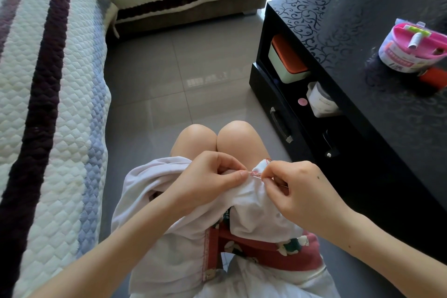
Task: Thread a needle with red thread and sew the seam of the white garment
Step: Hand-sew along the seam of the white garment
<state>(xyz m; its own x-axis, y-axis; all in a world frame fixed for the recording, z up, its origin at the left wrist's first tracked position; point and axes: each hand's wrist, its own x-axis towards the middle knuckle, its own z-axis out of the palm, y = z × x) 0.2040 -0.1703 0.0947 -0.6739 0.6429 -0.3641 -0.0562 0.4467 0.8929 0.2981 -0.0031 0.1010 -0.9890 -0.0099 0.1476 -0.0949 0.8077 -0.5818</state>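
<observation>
Grey tiled floor [169, 80], a black table [387, 31] at my right. The white garment [169, 225] lies bunched on my lap. My left hand [212, 176] pinches its seam [253, 173] with curled fingers; my right hand [297, 189] pinches the needle [257, 177], red thread [267, 159] looping above. Mid-stitch, I judge: next the needle wants pushing through and the thread drawing snug.

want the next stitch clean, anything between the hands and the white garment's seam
Nothing visible does. The left hand pinches the white garment at the seam; the right hand pinches the needle at it, red thread looping above.
</observation>
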